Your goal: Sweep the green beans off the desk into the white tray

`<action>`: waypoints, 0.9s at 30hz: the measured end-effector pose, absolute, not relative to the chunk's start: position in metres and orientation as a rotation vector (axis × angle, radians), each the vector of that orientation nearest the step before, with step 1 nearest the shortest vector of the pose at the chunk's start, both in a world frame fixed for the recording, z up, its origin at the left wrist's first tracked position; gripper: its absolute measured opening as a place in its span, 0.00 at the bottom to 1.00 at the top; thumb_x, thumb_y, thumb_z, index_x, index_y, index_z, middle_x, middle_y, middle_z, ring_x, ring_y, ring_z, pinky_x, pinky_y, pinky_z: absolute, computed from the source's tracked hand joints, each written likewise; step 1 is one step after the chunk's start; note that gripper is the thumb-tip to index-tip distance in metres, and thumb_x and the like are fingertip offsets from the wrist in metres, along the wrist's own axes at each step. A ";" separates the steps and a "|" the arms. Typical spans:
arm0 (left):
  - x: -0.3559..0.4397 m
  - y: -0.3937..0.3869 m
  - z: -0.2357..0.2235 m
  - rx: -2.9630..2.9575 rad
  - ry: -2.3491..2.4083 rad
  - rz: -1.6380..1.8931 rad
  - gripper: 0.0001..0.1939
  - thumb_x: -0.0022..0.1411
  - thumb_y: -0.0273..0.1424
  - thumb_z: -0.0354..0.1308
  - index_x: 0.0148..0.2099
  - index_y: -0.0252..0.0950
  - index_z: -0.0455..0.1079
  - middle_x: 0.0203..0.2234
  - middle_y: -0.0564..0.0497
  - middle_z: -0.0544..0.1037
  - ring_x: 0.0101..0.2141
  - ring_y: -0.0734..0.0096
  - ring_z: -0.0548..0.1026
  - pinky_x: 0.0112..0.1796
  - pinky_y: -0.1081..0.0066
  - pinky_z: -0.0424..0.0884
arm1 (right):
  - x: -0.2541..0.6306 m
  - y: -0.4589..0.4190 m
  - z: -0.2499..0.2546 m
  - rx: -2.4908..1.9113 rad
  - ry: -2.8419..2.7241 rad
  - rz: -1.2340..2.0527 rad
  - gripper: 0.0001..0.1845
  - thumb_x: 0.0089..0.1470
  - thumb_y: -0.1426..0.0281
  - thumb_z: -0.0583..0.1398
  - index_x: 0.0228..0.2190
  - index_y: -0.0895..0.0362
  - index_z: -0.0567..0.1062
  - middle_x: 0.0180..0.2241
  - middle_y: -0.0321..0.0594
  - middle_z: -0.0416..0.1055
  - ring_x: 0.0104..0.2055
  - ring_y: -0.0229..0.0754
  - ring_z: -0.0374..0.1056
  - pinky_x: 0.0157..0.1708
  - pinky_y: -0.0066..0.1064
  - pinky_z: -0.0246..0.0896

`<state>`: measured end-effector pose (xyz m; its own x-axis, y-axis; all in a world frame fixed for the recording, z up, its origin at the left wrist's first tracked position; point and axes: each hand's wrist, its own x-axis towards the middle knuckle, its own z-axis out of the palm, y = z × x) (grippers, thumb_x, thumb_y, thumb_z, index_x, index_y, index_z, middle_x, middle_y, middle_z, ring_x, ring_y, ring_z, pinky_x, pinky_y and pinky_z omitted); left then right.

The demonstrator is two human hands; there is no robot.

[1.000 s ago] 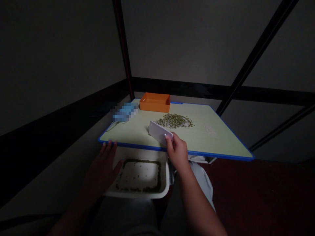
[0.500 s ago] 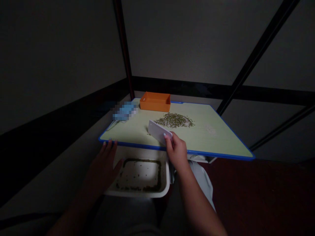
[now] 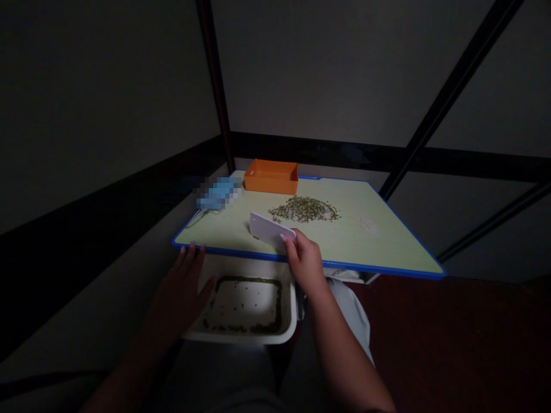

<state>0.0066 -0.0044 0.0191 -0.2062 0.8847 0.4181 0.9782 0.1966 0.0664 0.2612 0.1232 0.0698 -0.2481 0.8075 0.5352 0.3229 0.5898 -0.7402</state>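
Note:
My right hand (image 3: 305, 259) is closed on the end of a flat white scraper (image 3: 267, 230), which stands on its long edge on the pale tabletop (image 3: 379, 246) near the front. Behind it lies a loose heap of small green beans or seeds (image 3: 307, 209) mixed with paler bits. My left hand (image 3: 183, 287), fingers spread, rests at the left rim of a white basin (image 3: 289, 330), its fingertips by the table's blue front edge. The basin sits below that edge, with small dark green grains along the borders of its floor.
An orange open box (image 3: 273, 182) stands at the back left of the table. Left of it is a blurred-out blue object (image 3: 218, 194) with a pale strap or cord. A faint whitish patch (image 3: 369, 225) lies to the right. Dark-framed panels (image 3: 310, 74) enclose the table behind.
My right hand has shifted the scraper slightly left, away from the heap and along the front of the table. My left hand has stayed in place.

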 end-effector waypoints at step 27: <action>0.006 -0.004 0.020 -1.752 -2.190 -0.438 0.37 0.64 0.46 0.41 0.68 0.28 0.52 0.68 0.33 0.56 0.68 0.47 0.53 0.64 0.48 0.60 | 0.268 0.128 0.066 -0.659 -1.880 0.890 0.12 0.61 0.63 0.55 0.27 0.54 0.68 0.22 0.31 0.64 0.26 0.37 0.61 0.28 0.27 0.50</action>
<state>0.0065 -0.0045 0.0195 -0.2101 0.8846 0.4163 0.9767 0.2091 0.0485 0.2677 0.1283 0.0663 -0.4306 0.7436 0.5115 0.0756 0.5945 -0.8005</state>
